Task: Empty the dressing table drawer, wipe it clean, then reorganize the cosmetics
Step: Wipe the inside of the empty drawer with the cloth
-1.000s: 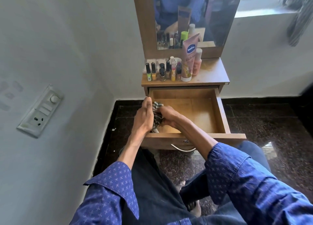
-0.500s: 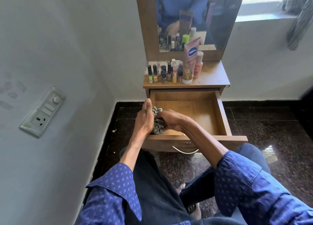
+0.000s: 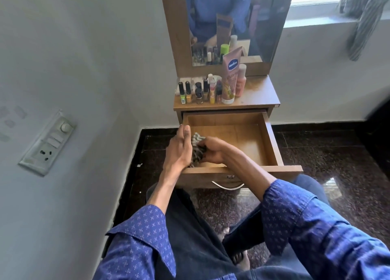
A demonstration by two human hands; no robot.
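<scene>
A person in a blue patterned shirt sits before a small wooden desk, its single drawer pulled fully out toward the sitter, long axis running from the desk front to the knees, its plain wood floor bare on the right. At the drawer's front left corner both hands meet on a bunched striped cloth, grey and white, crumpled and standing roughly upright against the drawer's left wall. The left hand lies along the drawer's left edge, fingers fairly straight and pointing toward the desk, pressed against the cloth's side. The right hand reaches in from the drawer's front, fingers curled tight round the cloth. Above the drawer, on the left half of the desk top, the cosmetics stand upright in a close cluster: slim nail polish bottles with dark caps, and a tall pink Vaseline tube standing on its cap beside a peach bottle. Behind them rises a wood-framed mirror. A curved metal handle hangs on the drawer front. Left of the drawer, a switch panel sits on the grey wall.
</scene>
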